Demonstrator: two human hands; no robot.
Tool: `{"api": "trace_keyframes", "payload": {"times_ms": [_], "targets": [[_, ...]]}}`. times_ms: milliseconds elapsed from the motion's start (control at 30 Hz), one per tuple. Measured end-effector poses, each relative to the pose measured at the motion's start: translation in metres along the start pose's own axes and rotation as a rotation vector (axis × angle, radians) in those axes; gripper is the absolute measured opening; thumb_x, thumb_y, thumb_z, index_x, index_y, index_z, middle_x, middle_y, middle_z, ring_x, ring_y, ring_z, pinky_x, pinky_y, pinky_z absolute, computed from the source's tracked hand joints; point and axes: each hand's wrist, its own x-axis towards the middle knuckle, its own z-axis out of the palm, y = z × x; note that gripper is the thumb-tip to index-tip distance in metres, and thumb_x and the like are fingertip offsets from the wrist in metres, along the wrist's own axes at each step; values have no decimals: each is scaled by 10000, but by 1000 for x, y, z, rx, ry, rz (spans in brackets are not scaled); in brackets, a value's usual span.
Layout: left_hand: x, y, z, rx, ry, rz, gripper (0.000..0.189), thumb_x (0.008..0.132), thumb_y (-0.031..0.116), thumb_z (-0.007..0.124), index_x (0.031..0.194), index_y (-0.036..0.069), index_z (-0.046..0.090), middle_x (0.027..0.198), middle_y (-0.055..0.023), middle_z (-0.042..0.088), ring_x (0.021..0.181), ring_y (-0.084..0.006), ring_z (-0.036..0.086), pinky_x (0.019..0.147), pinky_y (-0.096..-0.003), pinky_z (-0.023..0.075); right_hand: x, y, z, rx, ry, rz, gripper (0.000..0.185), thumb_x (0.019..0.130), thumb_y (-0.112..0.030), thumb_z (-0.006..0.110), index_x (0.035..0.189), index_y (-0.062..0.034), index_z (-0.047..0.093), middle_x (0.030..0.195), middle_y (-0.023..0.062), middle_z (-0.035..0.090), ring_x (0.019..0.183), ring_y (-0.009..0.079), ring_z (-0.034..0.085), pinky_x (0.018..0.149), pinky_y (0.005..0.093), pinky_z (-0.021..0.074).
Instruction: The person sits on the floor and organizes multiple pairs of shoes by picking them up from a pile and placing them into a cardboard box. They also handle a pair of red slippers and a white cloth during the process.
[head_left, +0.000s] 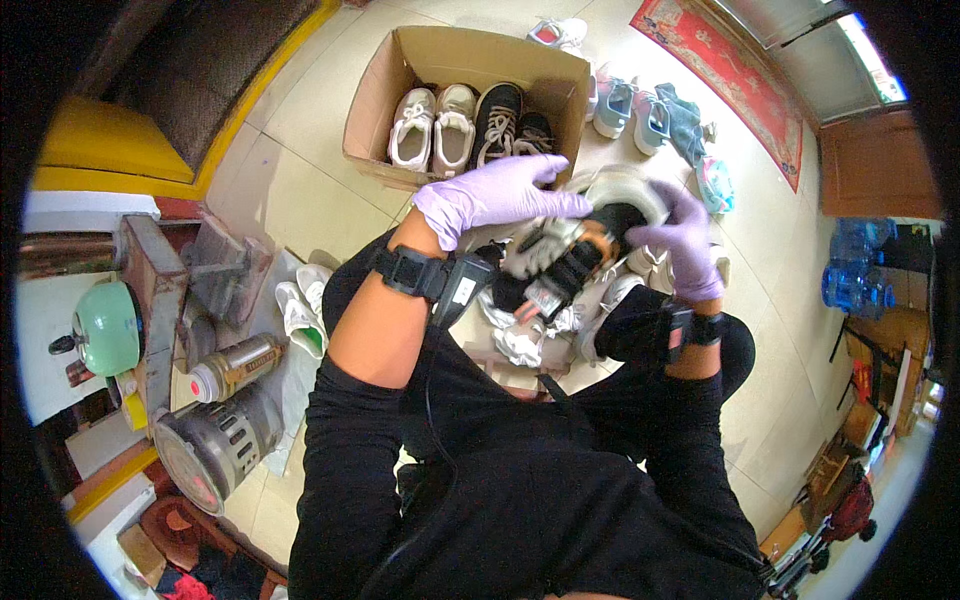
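Observation:
A black, white and orange sneaker (592, 247), blurred by motion, is between my two hands, its pale sole uppermost. My right hand (686, 236), in a lilac glove, is against the shoe's right side, fingers and thumb apart. In a like glove, my left hand (510, 191) reaches to its upper left, thumb and fingers spread; whether it touches the shoe is unclear. Just beyond stands a cardboard box (465, 49) holding a pair of white sneakers (433, 127) and black shoes with pale laces (499, 120). Below the blurred shoe lie crumpled white paper (519, 343) and other shoes.
Blue-grey sneakers (615, 105) and a dark cloth (679, 124) are right of the box, near a red patterned mat (720, 82). At the left are white shoes (304, 304), a metal canister (221, 442) and a green kettle (109, 330). Large blue water bottles (859, 266) are far right.

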Motion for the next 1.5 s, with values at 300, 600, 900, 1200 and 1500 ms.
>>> {"api": "trace_keyframes", "payload": {"times_ms": [300,600,900,1200,1500], "targets": [[-8,7,-28,-665,85,405,1000,685,156,882,1492,-1,313,1340,-97,533,1244,-181,483,1085,-299,352,46,-90,13,511,1,-167,410,686,-80,676,1091,-13,683,792,-44,598,610,17,392,568,159,297],[-23,4,-48,-997,778,301,411,874,270,686,1190,17,616,1030,-61,683,876,-154,670,801,-270,542,91,84,40,264,224,-29,488,827,-64,647,1298,20,551,1172,152,639,970,231,636,866,334,531],[-25,2,-52,-1115,884,469,341,942,231,599,1193,2,630,1073,-91,698,935,-191,688,859,-307,563,66,198,122,-521,93,-90,317,837,-271,715,1072,-63,669,950,205,681,870,373,661,765,435,528],[-22,13,-56,-1174,879,401,344,1004,179,480,1289,2,553,1166,-107,648,1015,-200,659,911,-327,551,-87,237,135,-908,-900,-279,199,776,-216,650,794,-22,687,848,232,684,811,398,676,775,486,535],[-26,-4,-65,-1271,940,300,426,849,206,734,1204,2,617,1032,-101,697,904,-178,680,815,-309,557,-12,61,82,-313,-112,-87,323,881,-261,701,1085,-12,680,971,170,703,777,247,679,729,356,540]]}}
